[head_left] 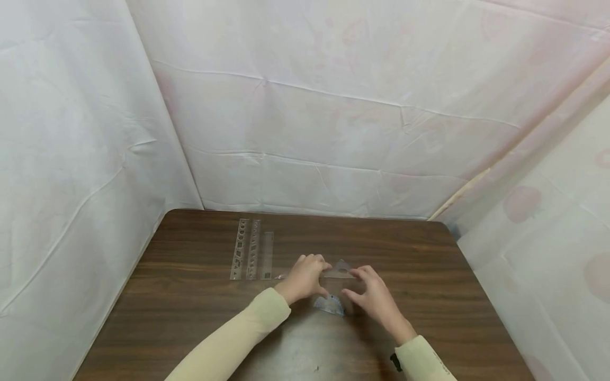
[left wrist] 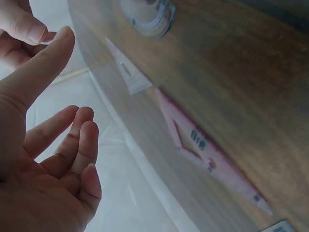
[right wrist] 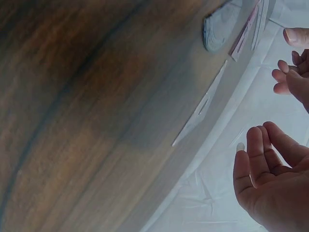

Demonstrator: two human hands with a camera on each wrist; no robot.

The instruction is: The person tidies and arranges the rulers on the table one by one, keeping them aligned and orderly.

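My left hand point(head_left: 310, 272) hovers over the brown table point(head_left: 190, 296) with its fingers loosely curled and nothing in it. My right hand point(head_left: 364, 288) hangs beside it, palm turned inward, also holding nothing. Between and just beyond the two hands lies a clear set square point(head_left: 341, 269), flat on the wood. A clear protractor point(head_left: 329, 305) lies nearer me, below the gap between the hands. In the left wrist view, a pink triangle point(left wrist: 203, 145) lies flat beside the clear set square point(left wrist: 128, 72), and my left fingers point(left wrist: 72, 145) are relaxed. The right wrist view shows my right palm point(right wrist: 270, 183) bare.
Three clear rulers point(head_left: 251, 248) lie side by side at the back left of the table. White sheeting point(head_left: 333, 132) hangs close around the table on the left, back and right. The table's left edge point(head_left: 138, 270) and far edge meet the sheeting.
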